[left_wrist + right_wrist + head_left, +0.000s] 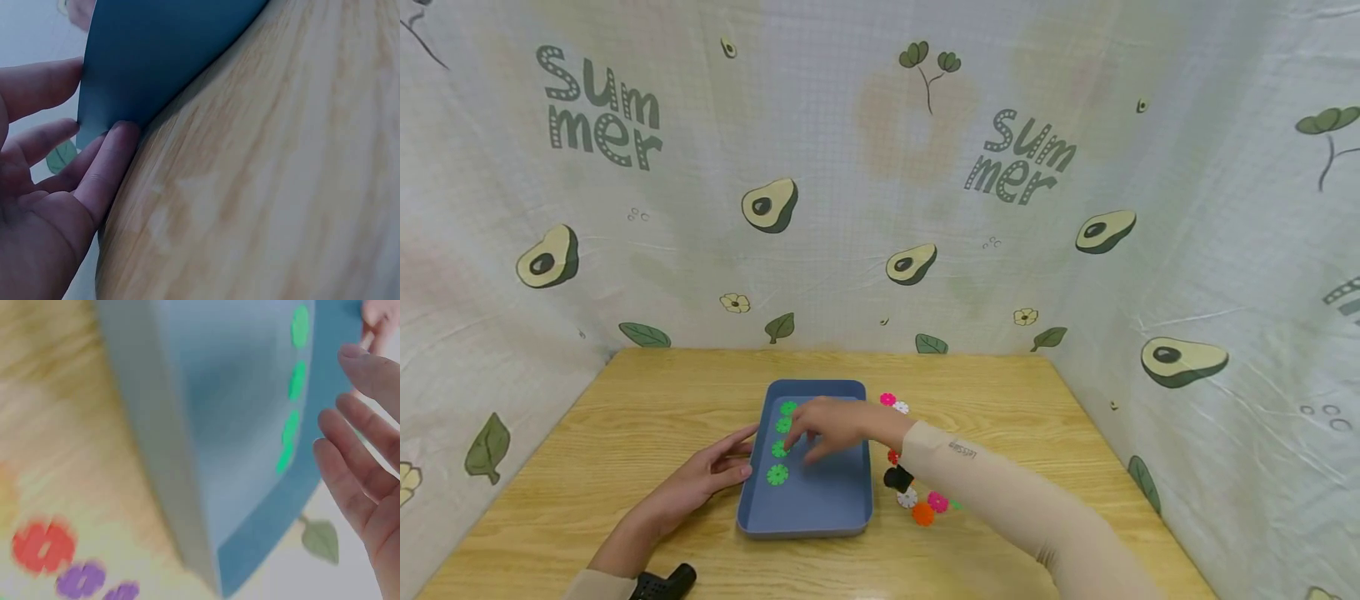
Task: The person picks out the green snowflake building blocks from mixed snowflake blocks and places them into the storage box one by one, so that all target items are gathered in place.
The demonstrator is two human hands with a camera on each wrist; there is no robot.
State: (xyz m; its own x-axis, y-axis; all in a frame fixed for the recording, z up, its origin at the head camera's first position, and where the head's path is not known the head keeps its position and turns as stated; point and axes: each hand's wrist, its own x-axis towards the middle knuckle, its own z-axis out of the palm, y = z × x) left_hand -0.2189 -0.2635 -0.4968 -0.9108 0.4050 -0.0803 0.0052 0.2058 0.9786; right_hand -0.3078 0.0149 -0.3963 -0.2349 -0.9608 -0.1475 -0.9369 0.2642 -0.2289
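Note:
A blue-grey tray lies on the wooden table. Several green flower-shaped discs form a column along its left side. My left hand is at the tray's left wall, and in the left wrist view its fingertips touch the outer side of the tray. Over the tray's inside hovers my right hand, its fingers loosely bent near the green discs. The right wrist view shows those fingers apart from the discs, with nothing visible between them.
Right of the tray lie loose flower-shaped discs: orange, pink, white, red and purple. My right forearm passes over part of them. A printed curtain hangs behind the table.

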